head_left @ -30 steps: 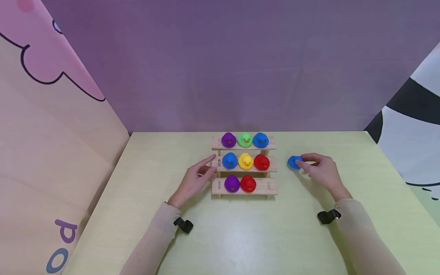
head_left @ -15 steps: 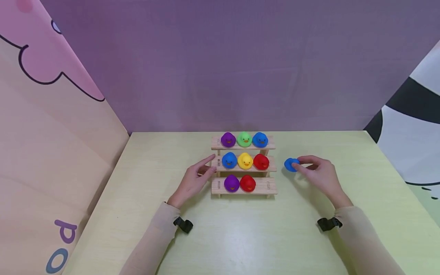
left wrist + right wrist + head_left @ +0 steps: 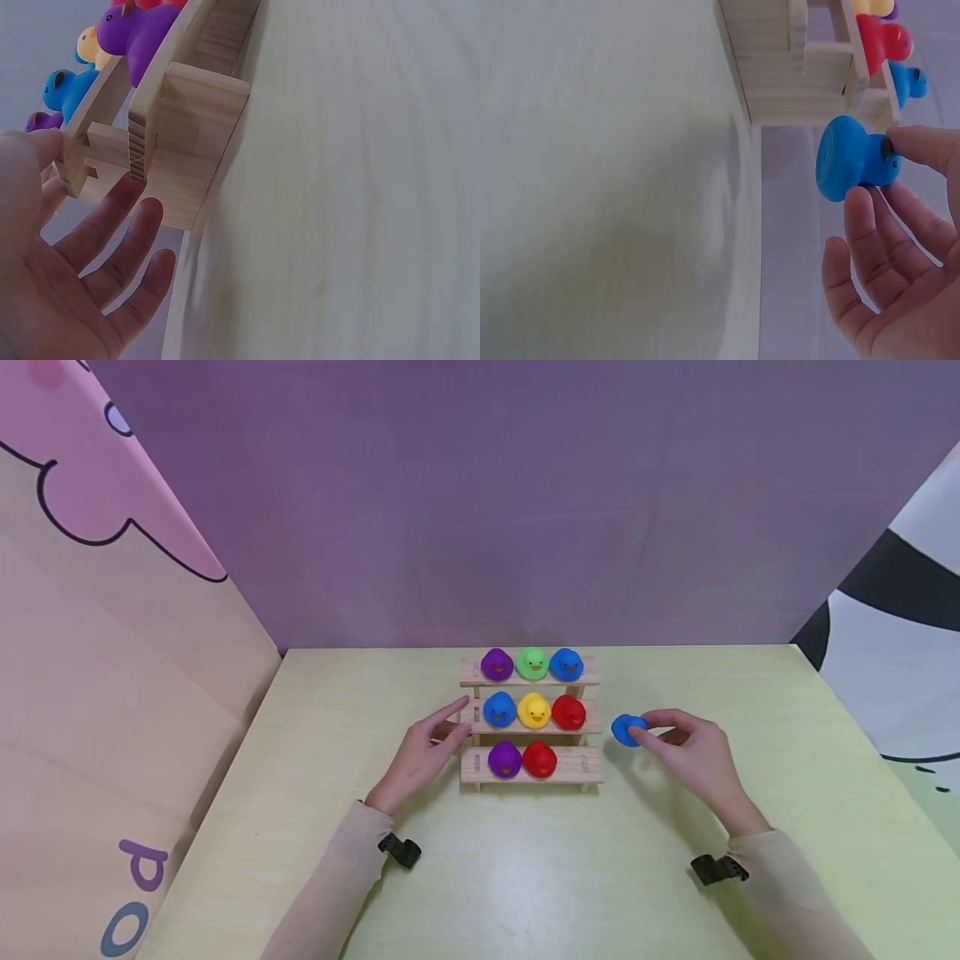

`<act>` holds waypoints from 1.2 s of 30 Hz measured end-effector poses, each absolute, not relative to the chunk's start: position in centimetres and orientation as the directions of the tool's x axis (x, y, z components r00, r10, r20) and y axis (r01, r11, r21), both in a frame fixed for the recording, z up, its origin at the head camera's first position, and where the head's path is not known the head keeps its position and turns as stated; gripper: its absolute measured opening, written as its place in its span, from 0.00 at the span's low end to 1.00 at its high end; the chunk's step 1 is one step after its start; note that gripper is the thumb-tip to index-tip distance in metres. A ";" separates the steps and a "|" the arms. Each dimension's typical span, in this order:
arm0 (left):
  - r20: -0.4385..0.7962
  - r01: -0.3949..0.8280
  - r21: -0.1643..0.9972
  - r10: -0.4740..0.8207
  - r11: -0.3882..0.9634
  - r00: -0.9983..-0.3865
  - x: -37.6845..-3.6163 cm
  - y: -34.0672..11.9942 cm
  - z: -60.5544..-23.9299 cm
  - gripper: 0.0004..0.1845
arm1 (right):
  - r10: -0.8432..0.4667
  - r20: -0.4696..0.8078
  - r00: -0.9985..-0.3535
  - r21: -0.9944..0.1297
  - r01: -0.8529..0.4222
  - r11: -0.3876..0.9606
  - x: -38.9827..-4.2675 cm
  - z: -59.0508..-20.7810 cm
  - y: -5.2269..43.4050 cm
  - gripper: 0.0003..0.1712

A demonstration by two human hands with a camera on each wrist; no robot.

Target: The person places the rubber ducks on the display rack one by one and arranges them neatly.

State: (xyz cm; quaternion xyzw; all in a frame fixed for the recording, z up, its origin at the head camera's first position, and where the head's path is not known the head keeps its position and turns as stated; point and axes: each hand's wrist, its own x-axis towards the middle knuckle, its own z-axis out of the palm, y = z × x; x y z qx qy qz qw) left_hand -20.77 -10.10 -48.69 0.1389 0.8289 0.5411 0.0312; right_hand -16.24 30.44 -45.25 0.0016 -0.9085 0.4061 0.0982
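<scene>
The right hand [image 3: 690, 756] has carried the blue duck [image 3: 624, 730] leftward toward the wooden rack [image 3: 585, 766].

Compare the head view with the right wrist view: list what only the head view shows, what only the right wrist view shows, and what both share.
Only the head view shows the left hand touching the left end of the wooden rack, all three tiers, and the free slot at the bottom tier's right. Only the right wrist view shows the flat round base of the blue duck and its dark eye. Both show the right hand pinching that duck beside the rack's right end, above the table.
</scene>
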 end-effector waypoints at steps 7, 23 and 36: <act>0.093 0.190 0.909 0.265 0.371 -0.960 -20.8 -10.0 -48.7 0.26 | 0.075 0.202 -0.976 -0.746 -0.104 0.658 -14.8 -45.0 29.6 0.23; 0.108 0.207 0.903 0.268 0.377 -0.957 -20.9 -10.1 -48.9 0.26 | 0.045 0.192 -0.980 -0.775 -0.124 0.619 -13.3 -45.1 27.2 0.19; 0.108 0.209 0.902 0.270 0.378 -0.957 -20.7 -10.2 -48.8 0.26 | -0.007 0.181 -0.983 -0.767 -0.145 0.625 -13.1 -45.9 24.3 0.17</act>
